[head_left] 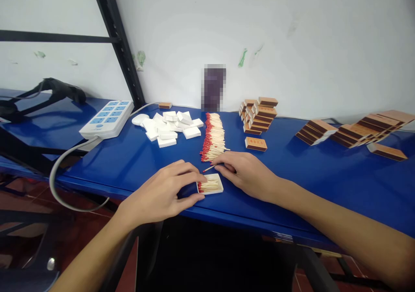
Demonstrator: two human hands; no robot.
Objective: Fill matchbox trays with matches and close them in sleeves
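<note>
My left hand (165, 192) grips the left end of a white matchbox tray (221, 185) between thumb and fingers, near the table's front edge. Red-headed matches (211, 185) lie inside it, heads to the left. Just above the tray, my right hand (248, 173) pinches a single match (208, 168), its red head pointing left. Directly behind is a long pile of loose matches (214, 134), red heads along the left side. A heap of white trays (168, 125) lies to the left of that pile.
Stacked matchboxes (261, 114) stand right of the pile, with one matchbox (256, 143) in front. More box stacks (356, 129) lie far right. On the left are a power strip (108, 119), its cable and a black metal frame (121, 45). A white wall (292, 45) rises behind.
</note>
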